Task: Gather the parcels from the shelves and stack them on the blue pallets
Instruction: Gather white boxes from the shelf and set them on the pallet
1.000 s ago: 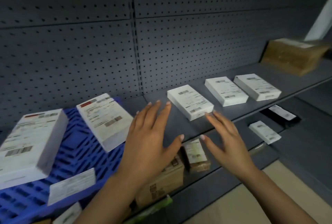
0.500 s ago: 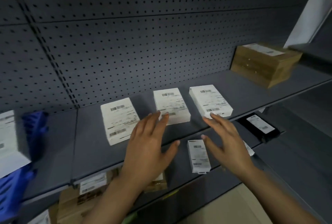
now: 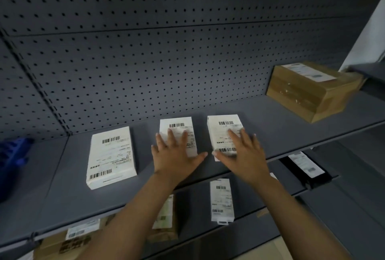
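Three white labelled parcels lie flat in a row on the grey shelf (image 3: 270,122); the left hand (image 3: 177,153) spreads wide, fingers straight, over the middle parcel (image 3: 179,126); the right hand (image 3: 243,151) lies equally flat on the right parcel (image 3: 223,126); the left parcel (image 3: 110,155) sits untouched beside them; a brown carton (image 3: 312,90) rests far right; a blue pallet (image 3: 12,155) edges in at left.

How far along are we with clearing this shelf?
Done: nothing visible. In hand: left hand and right hand lie flat over the middle white labelled parcel and right white labelled parcel, gripping neither. Left: those, the larger white parcel and brown cardboard box.
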`<control>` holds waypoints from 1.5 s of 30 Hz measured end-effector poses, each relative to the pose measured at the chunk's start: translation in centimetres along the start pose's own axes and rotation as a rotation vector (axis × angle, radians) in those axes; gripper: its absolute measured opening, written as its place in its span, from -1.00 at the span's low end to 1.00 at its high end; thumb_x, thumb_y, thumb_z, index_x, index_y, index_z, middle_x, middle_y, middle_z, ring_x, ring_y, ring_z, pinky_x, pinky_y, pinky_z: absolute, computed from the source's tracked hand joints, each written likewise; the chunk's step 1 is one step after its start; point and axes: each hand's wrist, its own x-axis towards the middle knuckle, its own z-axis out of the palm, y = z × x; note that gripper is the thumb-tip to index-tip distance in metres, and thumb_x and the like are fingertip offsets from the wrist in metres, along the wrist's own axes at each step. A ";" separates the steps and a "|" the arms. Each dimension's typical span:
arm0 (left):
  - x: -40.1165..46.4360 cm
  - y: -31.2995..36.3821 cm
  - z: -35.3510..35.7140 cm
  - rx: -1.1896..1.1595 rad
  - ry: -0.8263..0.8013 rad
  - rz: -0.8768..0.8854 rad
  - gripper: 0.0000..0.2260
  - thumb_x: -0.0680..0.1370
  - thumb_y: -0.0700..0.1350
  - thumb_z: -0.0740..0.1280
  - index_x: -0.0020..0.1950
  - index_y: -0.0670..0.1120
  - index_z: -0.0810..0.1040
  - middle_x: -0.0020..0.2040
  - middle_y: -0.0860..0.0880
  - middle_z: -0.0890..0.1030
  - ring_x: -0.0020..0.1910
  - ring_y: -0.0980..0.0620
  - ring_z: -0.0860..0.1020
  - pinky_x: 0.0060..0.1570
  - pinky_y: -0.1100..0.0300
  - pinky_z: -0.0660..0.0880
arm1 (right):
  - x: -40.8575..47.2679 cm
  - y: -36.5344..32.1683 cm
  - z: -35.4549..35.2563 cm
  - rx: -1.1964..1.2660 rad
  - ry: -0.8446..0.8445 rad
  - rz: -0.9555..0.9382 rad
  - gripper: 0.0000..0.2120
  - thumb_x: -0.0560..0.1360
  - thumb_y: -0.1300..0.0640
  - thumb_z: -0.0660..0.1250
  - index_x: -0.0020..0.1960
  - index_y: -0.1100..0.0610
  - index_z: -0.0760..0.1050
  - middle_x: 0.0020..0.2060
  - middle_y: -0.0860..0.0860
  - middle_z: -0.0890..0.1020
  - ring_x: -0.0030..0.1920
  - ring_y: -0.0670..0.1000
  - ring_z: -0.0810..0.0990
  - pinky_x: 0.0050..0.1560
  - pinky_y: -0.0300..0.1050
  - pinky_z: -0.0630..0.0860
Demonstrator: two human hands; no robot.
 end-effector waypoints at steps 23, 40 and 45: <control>-1.6 -0.9 0.5 -0.015 0.365 0.044 -0.27 0.36 0.44 0.08 0.45 0.12 0.34 0.45 -0.08 0.36 0.22 -0.34 0.43 0.09 -0.18 0.45 | -1.7 0.1 0.4 0.196 0.230 -0.141 -0.16 0.24 -0.40 0.30 0.42 -0.02 0.34 0.44 -0.02 0.32 0.27 0.18 0.36 0.22 0.02 0.38; -18.8 -19.4 -5.5 -0.179 0.637 0.083 -0.31 0.42 0.38 0.18 0.46 0.06 0.34 0.44 -0.11 0.36 0.24 -0.26 0.43 0.08 -0.19 0.46 | -15.2 -18.9 -1.0 0.400 0.333 -0.324 -0.25 0.25 -0.39 0.30 0.36 -0.08 0.43 0.43 -0.12 0.29 0.36 -0.03 0.24 0.21 -0.17 0.27; -26.2 -27.7 -6.2 -0.169 0.645 0.043 -0.32 0.42 0.37 0.18 0.45 0.04 0.37 0.44 -0.12 0.36 0.24 -0.26 0.43 0.08 -0.19 0.46 | -21.7 -27.1 1.2 0.416 0.315 -0.368 -0.25 0.26 -0.41 0.27 0.37 -0.11 0.41 0.43 -0.12 0.28 0.37 -0.03 0.23 0.24 -0.15 0.26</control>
